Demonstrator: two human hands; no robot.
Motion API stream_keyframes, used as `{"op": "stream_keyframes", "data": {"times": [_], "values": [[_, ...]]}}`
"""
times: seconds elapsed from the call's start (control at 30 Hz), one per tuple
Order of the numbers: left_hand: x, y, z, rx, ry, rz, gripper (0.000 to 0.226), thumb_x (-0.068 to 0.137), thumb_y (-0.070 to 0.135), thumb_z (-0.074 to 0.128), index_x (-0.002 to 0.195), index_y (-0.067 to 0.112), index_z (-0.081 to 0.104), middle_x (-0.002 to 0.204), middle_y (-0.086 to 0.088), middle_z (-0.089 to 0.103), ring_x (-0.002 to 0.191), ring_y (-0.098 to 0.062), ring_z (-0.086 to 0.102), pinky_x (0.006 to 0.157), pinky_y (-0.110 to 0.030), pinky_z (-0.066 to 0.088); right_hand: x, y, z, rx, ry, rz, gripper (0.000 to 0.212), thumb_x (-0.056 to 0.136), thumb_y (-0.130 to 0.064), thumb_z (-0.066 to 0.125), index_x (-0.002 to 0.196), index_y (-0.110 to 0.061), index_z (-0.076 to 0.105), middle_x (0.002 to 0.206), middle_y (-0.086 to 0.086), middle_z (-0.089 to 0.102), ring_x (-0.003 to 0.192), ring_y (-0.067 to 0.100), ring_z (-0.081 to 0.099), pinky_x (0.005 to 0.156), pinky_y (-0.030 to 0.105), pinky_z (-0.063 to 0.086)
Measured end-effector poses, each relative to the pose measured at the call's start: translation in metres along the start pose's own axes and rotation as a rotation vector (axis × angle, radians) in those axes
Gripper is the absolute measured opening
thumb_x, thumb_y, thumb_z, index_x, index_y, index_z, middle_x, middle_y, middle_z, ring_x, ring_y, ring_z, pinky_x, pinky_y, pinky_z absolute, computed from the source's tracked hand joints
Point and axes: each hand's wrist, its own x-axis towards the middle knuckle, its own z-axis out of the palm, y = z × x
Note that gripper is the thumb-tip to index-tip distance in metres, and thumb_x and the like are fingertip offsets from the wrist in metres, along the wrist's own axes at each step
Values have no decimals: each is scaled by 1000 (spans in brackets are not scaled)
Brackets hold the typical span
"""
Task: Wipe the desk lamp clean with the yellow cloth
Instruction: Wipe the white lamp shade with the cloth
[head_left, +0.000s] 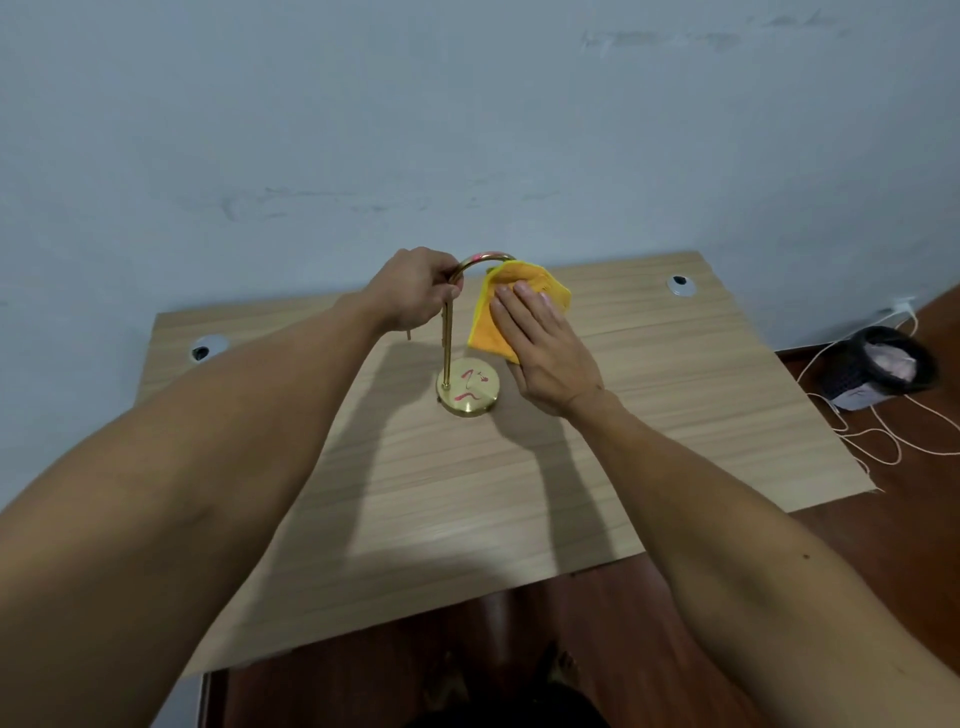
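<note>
Lamp: the brass desk lamp with a curved neck and round base (445, 332) stands upright near the middle of the pale wood-grain desk top (467, 493); red marks show on its base and on the top of the arch.
Left hand: the left hand (410, 293) is closed round the stem just below the bend.
Right hand: the right hand (545, 348) lies flat, fingers together, pressing the folded yellow cloth (493, 322) over the far end of the arch.
Edges: the lamp sits well in from every desk edge; the far edge meets the grey-blue wall (467, 130), and the near and right edges drop to the dark red floor (649, 649).
Open room: bare desk lies in front of the base and to both sides.
Hidden: cloth and palm cover the lamp's head; its shape cannot be told.
Beside the desk: a dark bin (883, 369) and pale cords (872, 441) lie on the floor to the right, well apart.
</note>
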Motion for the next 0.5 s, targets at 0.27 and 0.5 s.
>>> {"op": "stream_keyframes", "data": {"times": [0.27, 0.5], "values": [[-2, 2, -1, -5, -9, -11, 8, 89, 10, 62, 89, 12, 70, 87, -9, 74, 88, -27, 66, 85, -41, 53, -5, 7, -2, -52, -60, -86, 59, 105, -34, 28, 156, -5, 23, 166, 12, 21, 155, 30, 13, 125, 49, 17], [-1, 2, -1, -1, -24, -16, 8, 90, 10, 61, 90, 12, 69, 89, -11, 74, 90, -29, 67, 86, -41, 53, -25, 13, 4, -31, -80, -152, 62, 99, -21, 44, 155, -4, 25, 166, 10, 20, 155, 28, 13, 125, 48, 19]]}}
